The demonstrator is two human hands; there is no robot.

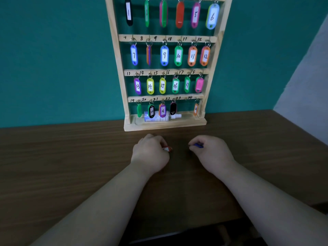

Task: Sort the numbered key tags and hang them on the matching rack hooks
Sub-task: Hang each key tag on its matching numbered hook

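Well, what is held nearest, over the table [71, 166]?

A red and white key tag [166, 148] is pinched in the left grip [150, 151], whose fingers are curled round it; a blue key tag [198, 145] is clamped likewise in the right grip [211, 151]. Both are held low, close to the wood, probably so that the numbers can be read before anything is lifted.

Can those numbers be read?

No; the faces are hidden by the fingers.

And further back?

A wooden rack [121, 71] is stood against the wall [53, 59], with a bottle [159, 117] laid in its base tray. Each rail is marked with a number beside every hook, so that each tag is matched to its place. One hook [185, 99] in the bottom row, by the mark 23, is seen bare, between a black tag [173, 108] and an orange tag [195, 109].

So the job is judged nearly done?

It is; two tags are in hand, though only one free hook can be made out.
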